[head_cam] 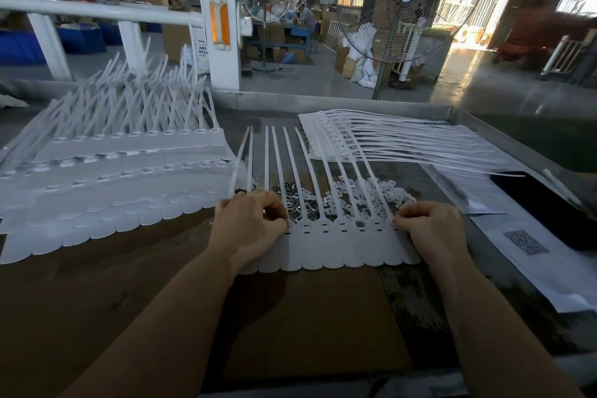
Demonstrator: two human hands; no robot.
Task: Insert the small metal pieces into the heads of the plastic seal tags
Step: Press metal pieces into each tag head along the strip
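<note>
Where the metal-edged worktable [452, 113] fills the view, a brown cardboard sheet [307, 310] covers its near middle; on its left lies the biggest thing on it, a layered stack of white seal tags [106, 181] with their tails fanned upward and away; a smaller flat stack of tags [387, 139] lies at the far right, tails running rightward over white papers [542, 255] and beside a black slab [549, 210]; between the two hands, at the far edge of the cardboard, rests the strip of joined seal tags [336, 245], heads in a row and tails pointing away; just beyond those heads sits a pile of white plastic clips [371, 191], and left of it a smaller heap of small metal pieces [290, 197]; the left hand [248, 226] is curled at the strip's left end, fingertips on a head, and whether it pinches a piece I cannot tell; the right hand [429, 229] is curled at the right end, fingers bunched together against the last head, its hold likewise hidden.
</note>
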